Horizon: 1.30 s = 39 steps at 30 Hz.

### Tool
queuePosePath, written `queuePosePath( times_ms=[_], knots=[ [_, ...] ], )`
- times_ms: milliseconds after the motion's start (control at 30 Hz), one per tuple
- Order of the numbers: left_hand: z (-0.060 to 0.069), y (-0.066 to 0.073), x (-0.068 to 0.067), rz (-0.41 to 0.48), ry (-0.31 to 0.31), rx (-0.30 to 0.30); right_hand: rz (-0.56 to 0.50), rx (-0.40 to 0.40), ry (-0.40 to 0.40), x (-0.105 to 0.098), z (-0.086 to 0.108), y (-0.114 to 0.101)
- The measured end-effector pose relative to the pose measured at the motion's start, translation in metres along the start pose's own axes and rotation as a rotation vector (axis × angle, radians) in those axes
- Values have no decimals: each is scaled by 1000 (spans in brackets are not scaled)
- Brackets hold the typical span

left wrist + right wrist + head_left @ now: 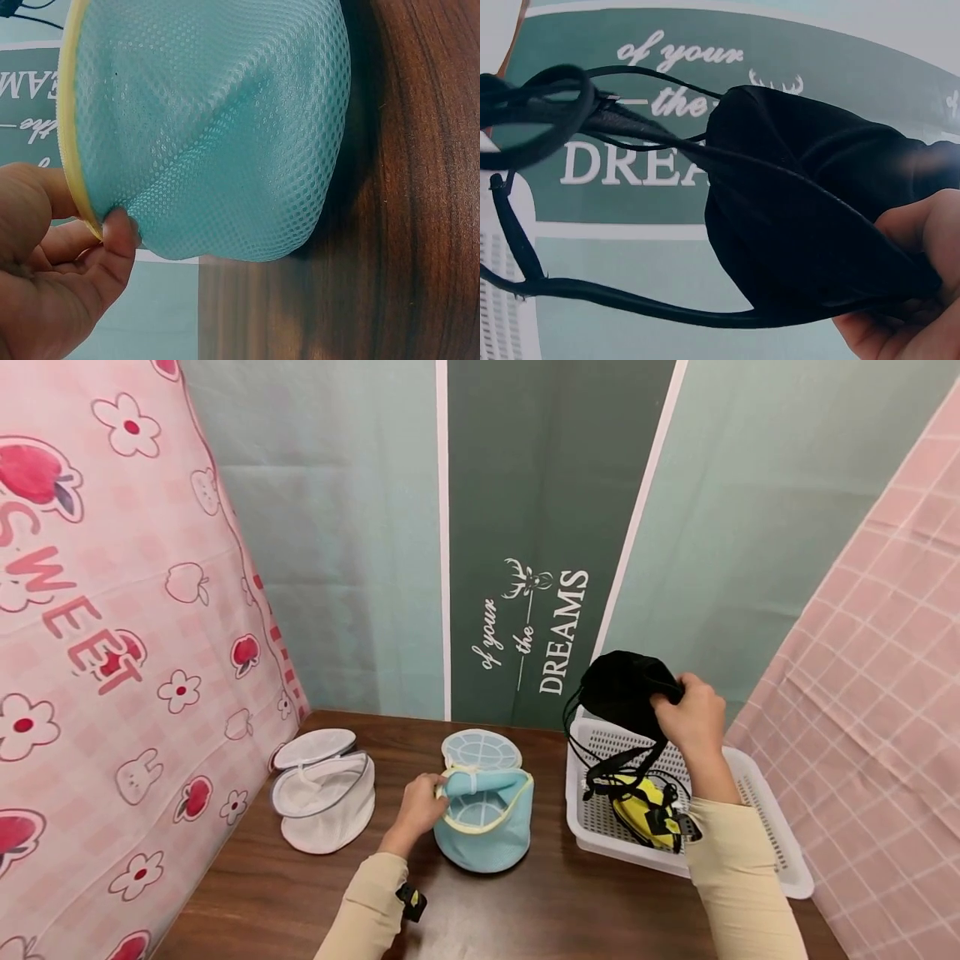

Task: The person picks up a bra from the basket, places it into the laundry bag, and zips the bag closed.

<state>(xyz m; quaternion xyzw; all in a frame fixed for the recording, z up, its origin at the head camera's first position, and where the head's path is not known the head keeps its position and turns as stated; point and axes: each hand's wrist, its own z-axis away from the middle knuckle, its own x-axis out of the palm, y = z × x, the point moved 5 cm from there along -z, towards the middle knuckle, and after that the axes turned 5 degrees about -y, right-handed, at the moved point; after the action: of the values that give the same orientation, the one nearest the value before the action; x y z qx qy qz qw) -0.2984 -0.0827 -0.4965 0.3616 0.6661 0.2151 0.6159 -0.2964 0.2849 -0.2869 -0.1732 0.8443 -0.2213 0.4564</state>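
My right hand [693, 714] grips a black bra [622, 689] by one edge, above the white basket. Its thin straps dangle toward the basket, and a molded cup [802, 202] fills much of the right wrist view. The left hand [422, 806] pinches the yellow-trimmed rim of a light blue mesh laundry bag [483, 843] standing on the table. In the left wrist view, thumb and fingers hold that yellow edge [71, 135]. The bag's round lid [480, 750] is folded back, so its mouth gapes upward.
A white perforated basket [780, 852] stands at the right with a yellow and black garment [645, 814] in it. To the left is a white mesh laundry bag [330, 814], its lid raised. Patterned cloths hang around the brown wooden table [247, 893].
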Motion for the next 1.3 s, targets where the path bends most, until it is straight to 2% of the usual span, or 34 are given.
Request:
queuePosePath(
  times_ms=[233,500,800,1100,1300],
  knots=[
    [0,0,1,12,21,11,-46,-39,27,19,5,-8],
    [-2,3,-1,2,33,22,-98,-73,31,33,4,-27],
    [-1,6,-2,-5,4,31,-146,-108,48,50,4,-45],
    [-1,6,2,-17,-11,59,-217,-195,110,55,9,-66],
    [-1,6,2,-6,-9,47,-246,-240,140,61,11,-76]
  ],
)
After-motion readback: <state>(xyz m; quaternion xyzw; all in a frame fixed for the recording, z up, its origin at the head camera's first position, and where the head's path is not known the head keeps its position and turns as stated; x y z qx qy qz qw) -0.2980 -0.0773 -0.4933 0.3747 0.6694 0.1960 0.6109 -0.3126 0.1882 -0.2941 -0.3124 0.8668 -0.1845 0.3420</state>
